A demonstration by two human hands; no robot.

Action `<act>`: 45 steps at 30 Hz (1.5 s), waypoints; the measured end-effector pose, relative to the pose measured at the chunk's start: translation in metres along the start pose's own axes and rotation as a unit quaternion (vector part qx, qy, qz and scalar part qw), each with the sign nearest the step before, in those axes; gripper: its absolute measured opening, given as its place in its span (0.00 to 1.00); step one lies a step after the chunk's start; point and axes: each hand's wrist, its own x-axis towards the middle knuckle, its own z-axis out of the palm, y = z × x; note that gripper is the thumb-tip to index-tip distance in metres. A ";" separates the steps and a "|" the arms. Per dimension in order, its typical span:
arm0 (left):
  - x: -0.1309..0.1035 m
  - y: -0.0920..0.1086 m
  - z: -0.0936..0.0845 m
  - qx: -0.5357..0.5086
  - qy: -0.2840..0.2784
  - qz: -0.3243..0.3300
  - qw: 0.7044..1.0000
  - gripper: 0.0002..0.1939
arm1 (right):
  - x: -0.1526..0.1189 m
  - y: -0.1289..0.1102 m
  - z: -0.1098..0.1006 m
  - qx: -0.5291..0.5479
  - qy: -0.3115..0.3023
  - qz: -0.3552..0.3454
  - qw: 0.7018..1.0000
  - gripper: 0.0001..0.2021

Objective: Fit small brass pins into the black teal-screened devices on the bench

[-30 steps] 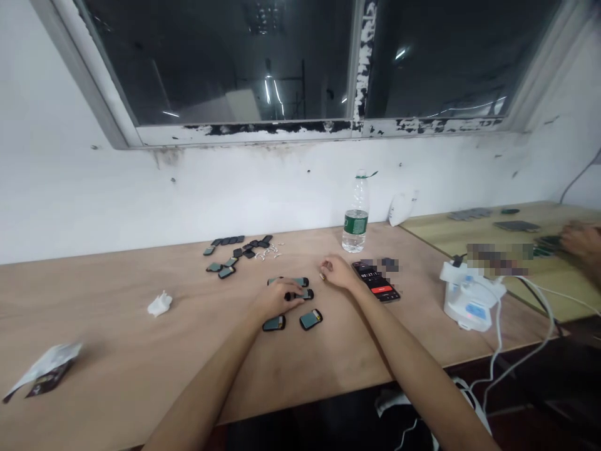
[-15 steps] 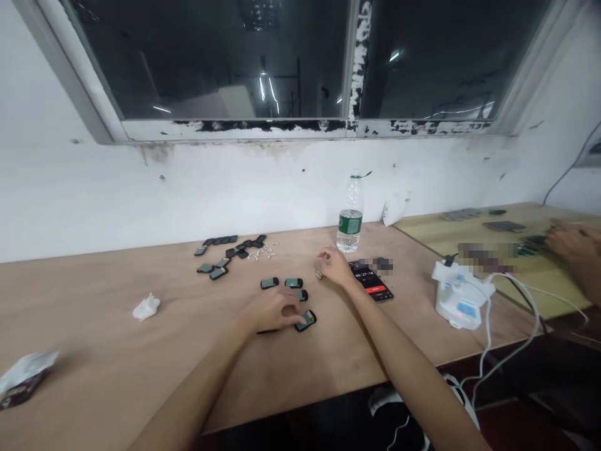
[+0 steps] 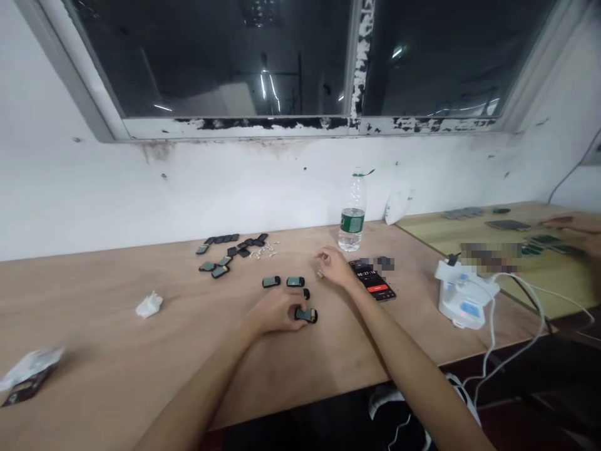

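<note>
My left hand [image 3: 278, 310] has its thumb and fingers closed on the left end of a small black device [image 3: 308, 315] with a grey-green face, low over the wooden table. Just behind it lie two similar devices, one at the left [image 3: 271, 282] and one at the right [image 3: 295, 282], with another partly hidden by my fingers. My right hand [image 3: 330, 264] is beside the phone, its fingertips bent together; whether anything is between them is too small to tell. A small yellowish piece [image 3: 320, 274] is on the table just under it.
Several black parts [image 3: 244, 245] and small white pieces [image 3: 263, 252] lie near the wall. A bottle [image 3: 352, 219], a phone [image 3: 375, 282] and a white device with cables [image 3: 462, 300] stand right. Crumpled tissue [image 3: 149, 305] lies left. Another person's hand [image 3: 568, 222] is far right.
My left hand has closed on the device's left end, and the device has turned more level. My right hand has barely moved. The other person's hand has shifted up.
</note>
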 end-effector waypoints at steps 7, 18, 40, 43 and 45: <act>-0.001 -0.028 -0.003 0.007 0.104 -0.001 0.995 0.06 | -0.002 -0.011 0.002 0.060 -0.040 0.000 0.997 0.09; -0.006 -0.049 -0.002 -0.005 0.194 -0.046 0.980 0.04 | -0.016 -0.032 0.021 0.259 -0.257 0.054 0.930 0.14; -0.007 -0.065 0.015 0.003 0.216 -0.005 0.976 0.08 | -0.017 -0.037 0.020 0.215 -0.245 -0.007 0.945 0.14; -0.008 -0.066 0.016 0.003 0.214 -0.010 0.977 0.08 | -0.017 -0.039 0.019 0.207 -0.237 -0.004 0.949 0.15; -0.008 -0.065 0.015 0.002 0.213 -0.010 0.977 0.07 | -0.017 -0.040 0.018 0.205 -0.221 -0.005 0.953 0.14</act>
